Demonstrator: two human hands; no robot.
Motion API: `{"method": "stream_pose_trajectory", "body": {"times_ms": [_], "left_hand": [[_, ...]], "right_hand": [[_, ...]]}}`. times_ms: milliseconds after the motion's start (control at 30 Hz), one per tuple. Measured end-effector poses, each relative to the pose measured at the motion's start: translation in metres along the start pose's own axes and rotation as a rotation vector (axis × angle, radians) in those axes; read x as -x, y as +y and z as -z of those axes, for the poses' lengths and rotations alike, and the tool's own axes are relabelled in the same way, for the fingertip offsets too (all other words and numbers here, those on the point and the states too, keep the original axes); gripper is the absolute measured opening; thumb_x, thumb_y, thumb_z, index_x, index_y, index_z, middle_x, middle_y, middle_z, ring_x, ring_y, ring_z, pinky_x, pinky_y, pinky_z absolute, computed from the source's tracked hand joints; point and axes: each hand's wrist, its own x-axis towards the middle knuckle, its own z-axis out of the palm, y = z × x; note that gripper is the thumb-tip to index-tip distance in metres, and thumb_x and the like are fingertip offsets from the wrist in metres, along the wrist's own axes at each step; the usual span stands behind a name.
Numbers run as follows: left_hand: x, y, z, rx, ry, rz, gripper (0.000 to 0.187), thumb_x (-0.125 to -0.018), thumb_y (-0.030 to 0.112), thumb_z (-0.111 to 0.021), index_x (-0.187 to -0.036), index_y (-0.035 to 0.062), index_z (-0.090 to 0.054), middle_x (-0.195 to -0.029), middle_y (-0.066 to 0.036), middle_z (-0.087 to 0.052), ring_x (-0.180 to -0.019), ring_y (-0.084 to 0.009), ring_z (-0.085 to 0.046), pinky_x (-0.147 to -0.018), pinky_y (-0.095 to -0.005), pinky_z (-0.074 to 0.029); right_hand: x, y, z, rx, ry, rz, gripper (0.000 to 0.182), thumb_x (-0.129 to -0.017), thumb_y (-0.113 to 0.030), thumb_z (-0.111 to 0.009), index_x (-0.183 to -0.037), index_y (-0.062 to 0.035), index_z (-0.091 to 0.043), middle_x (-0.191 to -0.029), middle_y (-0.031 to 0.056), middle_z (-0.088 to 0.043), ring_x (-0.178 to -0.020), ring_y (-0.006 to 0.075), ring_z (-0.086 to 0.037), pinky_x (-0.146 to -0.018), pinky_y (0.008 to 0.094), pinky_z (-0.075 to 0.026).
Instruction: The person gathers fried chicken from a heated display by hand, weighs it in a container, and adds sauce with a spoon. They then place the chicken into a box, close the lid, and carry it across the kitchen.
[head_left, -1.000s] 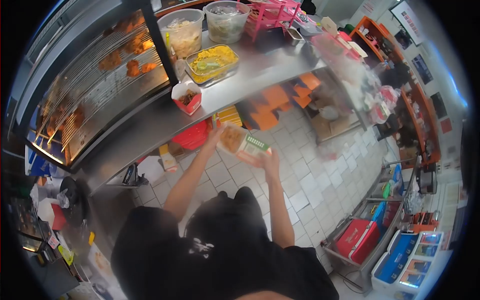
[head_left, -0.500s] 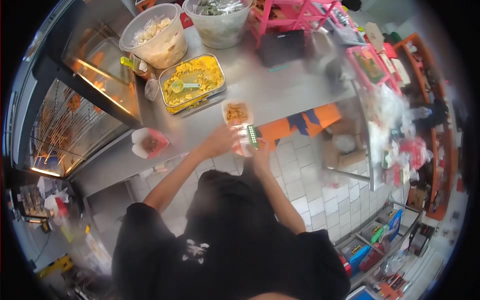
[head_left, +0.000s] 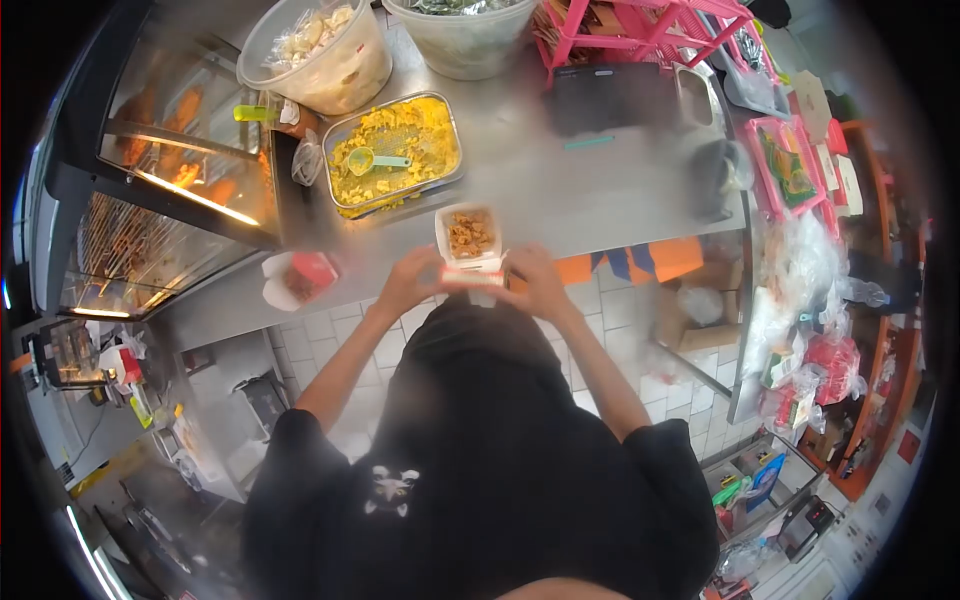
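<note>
A small paper food box (head_left: 478,264), filled with brown chopped food (head_left: 470,232), rests at the front edge of the steel counter with its top uncovered. My left hand (head_left: 412,277) grips the near left side of it. On the near right side my right hand (head_left: 537,282) holds the same box, fingers bent around the red-and-white front flap. The fingertips are partly hidden. To the left on the counter stands a second red-and-white box (head_left: 303,280), blurred, with dark food in it. Behind them sits a metal tray (head_left: 397,188) of yellow food with a pale green scoop (head_left: 384,160).
A heated display cabinet (head_left: 185,195) stands at the left. Two large plastic tubs (head_left: 345,75) with bagged food are at the back, beside a pink rack (head_left: 640,30) and a black case (head_left: 608,97). Plastic bags (head_left: 800,250) lie on the right.
The box's near flap, which showed printing and a green patch, now tilts flatter toward me. My hands have moved apart to either side of the box. The view has shifted slightly.
</note>
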Motion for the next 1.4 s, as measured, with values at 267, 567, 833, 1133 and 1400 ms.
{"method": "stream_pose_trajectory", "body": {"times_ms": [267,567,833,1133,1400], "left_hand": [[-0.049,-0.052,-0.073,0.697,0.409,0.705,0.035,-0.083,0.025,-0.077,-0.104,0.0069,-0.056,-0.095,-0.006,-0.063,-0.082,-0.0113,-0.06,-0.071,-0.0272,-0.051],[-0.063,-0.046,-0.088,0.918,0.42,0.707,0.038,-0.092,0.023,-0.067,-0.119,0.0009,-0.051,-0.109,-0.01,-0.061,-0.095,-0.0134,-0.059,-0.08,-0.0264,-0.05],[-0.079,-0.002,-0.054,0.622,0.189,0.542,0.039,-0.082,0.016,-0.076,-0.111,0.0051,-0.053,-0.096,-0.007,-0.058,-0.088,-0.0156,-0.06,-0.076,-0.0301,-0.051],[-0.096,0.019,0.006,0.72,0.263,0.549,0.026,-0.079,0.015,-0.08,-0.09,0.0029,-0.059,-0.093,-0.005,-0.06,-0.083,-0.012,-0.058,-0.075,-0.0267,-0.048],[-0.084,0.032,0.017,0.545,0.332,0.524,0.026,-0.08,0.014,-0.078,-0.091,0.0032,-0.057,-0.105,-0.007,-0.058,-0.09,-0.0131,-0.056,-0.083,-0.0269,-0.046]], "right_hand": [[-0.067,0.065,-0.101,-0.611,0.703,-0.513,0.036,-0.089,-0.036,-0.067,-0.086,-0.0004,-0.059,-0.072,0.0032,-0.051,-0.072,0.016,-0.049,-0.069,0.0294,-0.042],[-0.072,0.068,-0.11,-0.506,0.653,-0.591,0.036,-0.101,-0.034,-0.048,-0.095,-0.0012,-0.059,-0.082,0.0051,-0.057,-0.075,0.0155,-0.054,-0.073,0.0278,-0.045],[-0.066,0.04,-0.082,-0.746,0.395,-0.52,0.035,-0.104,-0.032,-0.039,-0.125,-0.0051,-0.044,-0.099,0.0115,-0.055,-0.098,0.0197,-0.054,-0.088,0.0326,-0.044],[-0.002,0.192,0.192,0.579,1.294,-0.771,0.033,-0.088,-0.027,-0.062,-0.108,-0.0012,-0.06,-0.108,0.0191,-0.06,-0.105,0.0358,-0.055,-0.095,0.0463,-0.04],[0.052,0.272,0.302,-0.435,0.785,-1.038,0.036,-0.089,-0.026,-0.063,-0.116,-0.0029,-0.057,-0.104,0.0141,-0.058,-0.092,0.0303,-0.062,-0.073,0.0418,-0.057]]}}
